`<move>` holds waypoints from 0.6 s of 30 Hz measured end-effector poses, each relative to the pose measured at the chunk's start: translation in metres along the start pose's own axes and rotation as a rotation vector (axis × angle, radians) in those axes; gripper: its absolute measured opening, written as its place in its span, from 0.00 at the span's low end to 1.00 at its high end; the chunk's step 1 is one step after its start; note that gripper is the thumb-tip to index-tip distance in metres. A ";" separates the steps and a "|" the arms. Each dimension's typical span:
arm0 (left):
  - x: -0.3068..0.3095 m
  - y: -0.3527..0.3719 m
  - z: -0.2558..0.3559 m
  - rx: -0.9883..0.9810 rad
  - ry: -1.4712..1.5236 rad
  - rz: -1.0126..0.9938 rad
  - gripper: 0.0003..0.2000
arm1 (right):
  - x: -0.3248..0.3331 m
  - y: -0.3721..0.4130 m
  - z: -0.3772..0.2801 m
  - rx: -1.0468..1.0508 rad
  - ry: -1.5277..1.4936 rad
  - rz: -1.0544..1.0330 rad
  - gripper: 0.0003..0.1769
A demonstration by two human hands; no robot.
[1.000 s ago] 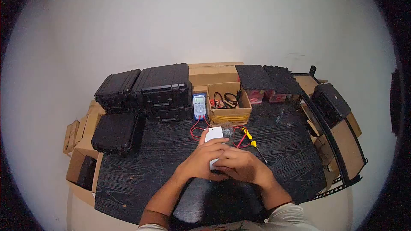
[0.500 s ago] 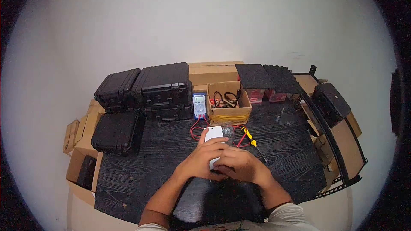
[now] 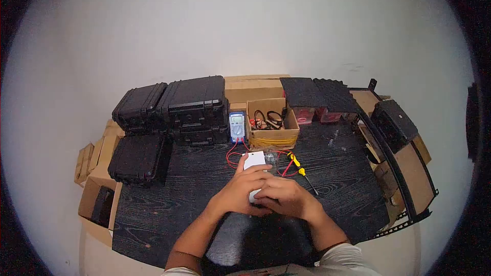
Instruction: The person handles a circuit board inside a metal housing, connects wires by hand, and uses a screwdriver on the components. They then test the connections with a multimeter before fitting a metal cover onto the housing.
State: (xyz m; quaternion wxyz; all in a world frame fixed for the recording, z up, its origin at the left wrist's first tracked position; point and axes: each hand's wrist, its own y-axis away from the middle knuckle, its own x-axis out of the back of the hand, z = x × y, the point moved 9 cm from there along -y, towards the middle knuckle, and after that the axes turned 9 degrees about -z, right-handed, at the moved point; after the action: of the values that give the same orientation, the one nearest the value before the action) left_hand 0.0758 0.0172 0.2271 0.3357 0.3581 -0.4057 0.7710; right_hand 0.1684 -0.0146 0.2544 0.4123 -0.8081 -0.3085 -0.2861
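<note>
A flat white rectangular panel [image 3: 254,159] lies between my two hands, its top end showing past the fingers. My left hand [image 3: 239,189] is wrapped over it from the left, gripping its sides. My right hand [image 3: 286,195] has curled fingers at the panel's lower right end; what its fingertips pinch, if anything, is hidden. Just beyond the panel are a small clear plastic bag [image 3: 271,160] and red test leads [image 3: 234,161]. These run from a blue-rimmed digital multimeter [image 3: 237,127]. To the right lies a yellow-handled screwdriver [image 3: 303,172].
Black hard cases [image 3: 193,107] are stacked at the back left, with another case [image 3: 138,158] in front. An open cardboard box [image 3: 273,137] holds cables. Pink-fronted bins [image 3: 305,115] sit behind it. A black metal rack [image 3: 391,156] borders the dark wood-grain table [image 3: 194,174] on the right.
Both hands keep nearly the same hold on the white panel. The whole view has shifted very slightly.
</note>
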 end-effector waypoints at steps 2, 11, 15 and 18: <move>0.000 -0.001 0.000 0.012 0.000 -0.008 0.35 | -0.001 -0.001 -0.001 -0.002 0.029 0.002 0.13; 0.002 -0.003 0.004 0.027 -0.001 -0.018 0.32 | 0.076 0.023 0.030 -0.310 0.033 0.354 0.13; 0.001 -0.002 0.002 0.013 -0.008 -0.023 0.32 | 0.086 0.029 0.061 -0.398 0.084 0.434 0.10; -0.001 -0.002 0.000 0.011 0.009 -0.041 0.34 | 0.071 0.021 0.108 -0.491 0.228 0.335 0.11</move>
State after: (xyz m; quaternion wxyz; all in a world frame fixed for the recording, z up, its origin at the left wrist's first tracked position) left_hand 0.0777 0.0176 0.2266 0.3513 0.3644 -0.3928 0.7678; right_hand 0.2523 0.0847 0.2415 0.2784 -0.8856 -0.0446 -0.3691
